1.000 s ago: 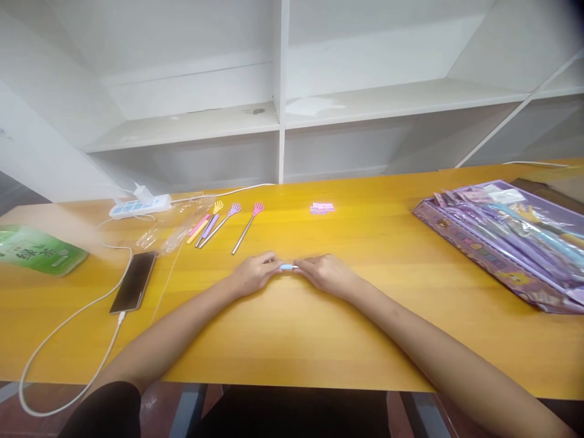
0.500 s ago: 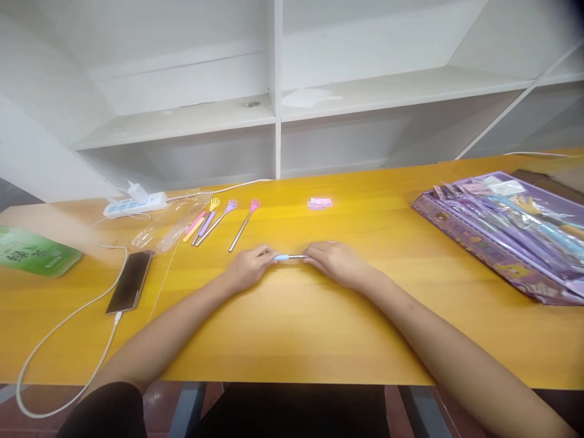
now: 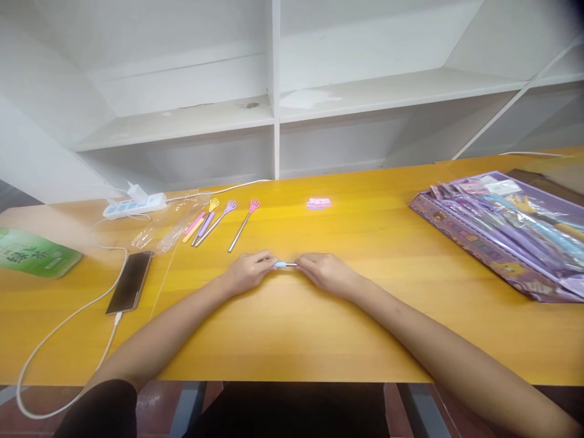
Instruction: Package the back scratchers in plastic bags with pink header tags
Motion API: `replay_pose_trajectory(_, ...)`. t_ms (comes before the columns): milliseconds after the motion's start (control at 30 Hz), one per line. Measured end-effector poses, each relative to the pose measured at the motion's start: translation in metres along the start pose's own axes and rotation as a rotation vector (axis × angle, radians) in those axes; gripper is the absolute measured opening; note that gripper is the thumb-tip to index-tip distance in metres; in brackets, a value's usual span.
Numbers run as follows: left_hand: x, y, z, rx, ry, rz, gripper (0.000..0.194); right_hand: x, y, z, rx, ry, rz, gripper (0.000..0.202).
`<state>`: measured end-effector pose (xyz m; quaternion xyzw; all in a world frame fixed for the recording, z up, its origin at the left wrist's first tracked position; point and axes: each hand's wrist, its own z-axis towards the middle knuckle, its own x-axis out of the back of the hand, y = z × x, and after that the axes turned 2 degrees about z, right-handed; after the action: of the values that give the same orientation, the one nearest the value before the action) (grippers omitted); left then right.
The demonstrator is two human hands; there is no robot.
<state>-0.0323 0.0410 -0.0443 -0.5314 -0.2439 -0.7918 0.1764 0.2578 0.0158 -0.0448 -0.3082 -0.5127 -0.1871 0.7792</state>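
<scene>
Between my two hands, a back scratcher with a light blue grip [image 3: 280, 264] and a thin metal rod is held level just above the table; its far end is hidden in my right hand. My left hand [image 3: 250, 271] closes round the blue grip. Fingers of my right hand [image 3: 326, 272] pinch the metal rod. Beyond my left hand lies a pink-headed back scratcher [image 3: 244, 224] with a bare metal rod. Left of it are a purple-headed one [image 3: 219, 220], a yellow-headed one [image 3: 213, 205] and loose coloured grips [image 3: 194, 227].
A phone [image 3: 130, 283] on a white cable and a green bottle [image 3: 41, 252] are at left. Behind them sit a power strip [image 3: 135, 205] and clear plastic wrappers [image 3: 176, 228]. Small pink labels [image 3: 318, 204] lie at the back. A purple box [image 3: 488, 249] of packaged items is at right.
My right hand has moved left, closer to my left hand, and less of the metal rod shows between them. Both hands sit slightly nearer to me.
</scene>
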Motion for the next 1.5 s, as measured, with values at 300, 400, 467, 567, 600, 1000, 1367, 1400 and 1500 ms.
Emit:
replay_pose_trajectory(300, -0.012, 0.037, 0.012, 0.081, -0.195, 0.353, 0.025, 0.000, -0.018, 0.020, -0.035, -0.099, -0.073, 0.039)
replay_pose_trajectory(400, -0.001, 0.030, 0.015, 0.077, -0.232, 0.337, 0.019, 0.012, -0.019, 0.026, -0.020, -0.134, -0.086, 0.039)
replay_pose_trajectory(467, 0.015, 0.016, 0.017, 0.076, -0.231, 0.308, 0.016, 0.027, -0.013, 0.026, -0.031, -0.162, -0.128, 0.035)
replay_pose_trajectory(567, 0.051, -0.012, 0.014, 0.106, -0.220, 0.304, 0.012, 0.056, 0.005, 0.014, -0.105, -0.163, -0.211, 0.030)
replay_pose_trajectory(600, 0.064, -0.021, 0.011, 0.115, -0.220, 0.313, 0.011, 0.067, 0.013, 0.005, -0.130, -0.149, -0.223, 0.030)
replay_pose_trajectory(1000, 0.143, -0.058, -0.086, 0.292, -0.329, 0.405, 0.026, 0.134, 0.116, -0.195, -0.261, 0.030, -0.311, 0.061)
replay_pose_trajectory(1367, 0.126, -0.064, -0.104, 0.026, -0.017, 0.565, 0.024, 0.115, 0.080, -0.197, -0.586, 0.169, 0.216, 0.038)
replay_pose_trajectory(1400, 0.125, -0.064, -0.103, 0.004, 0.019, 0.567, 0.022, 0.115, 0.082, -0.195, -0.593, 0.188, 0.228, 0.039)
replay_pose_trajectory(1500, 0.125, -0.064, -0.096, -0.008, 0.117, 0.546, 0.021, 0.122, 0.093, -0.183, -0.586, 0.229, 0.202, 0.048)
